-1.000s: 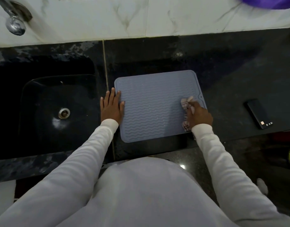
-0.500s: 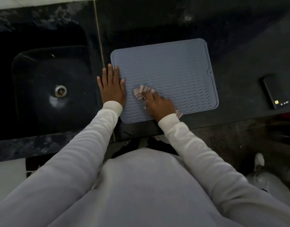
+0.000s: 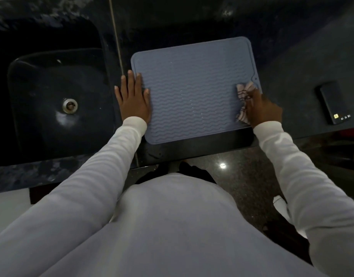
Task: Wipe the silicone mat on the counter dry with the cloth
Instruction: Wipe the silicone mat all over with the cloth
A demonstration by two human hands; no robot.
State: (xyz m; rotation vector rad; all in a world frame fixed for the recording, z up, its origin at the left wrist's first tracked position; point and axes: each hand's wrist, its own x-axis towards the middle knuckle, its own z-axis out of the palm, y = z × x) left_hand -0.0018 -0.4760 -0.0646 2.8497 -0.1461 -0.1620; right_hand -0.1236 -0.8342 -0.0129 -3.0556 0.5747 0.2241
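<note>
Your left hand (image 3: pixel 133 96) lies flat, pinning the blue-grey wavy silicone mat (image 3: pixel 194 90) at frame centre; your right hand (image 3: pixel 262 108) grips the striped cloth (image 3: pixel 244 94) at its right edge. Droplets mid-mat, probably; more wiping left.

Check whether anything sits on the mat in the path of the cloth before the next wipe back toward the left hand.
Nothing visible does. The cloth lies under the right hand at the mat's right edge; the ribbed surface up to the left hand, pressed flat on the left edge, carries only small water droplets.
</note>
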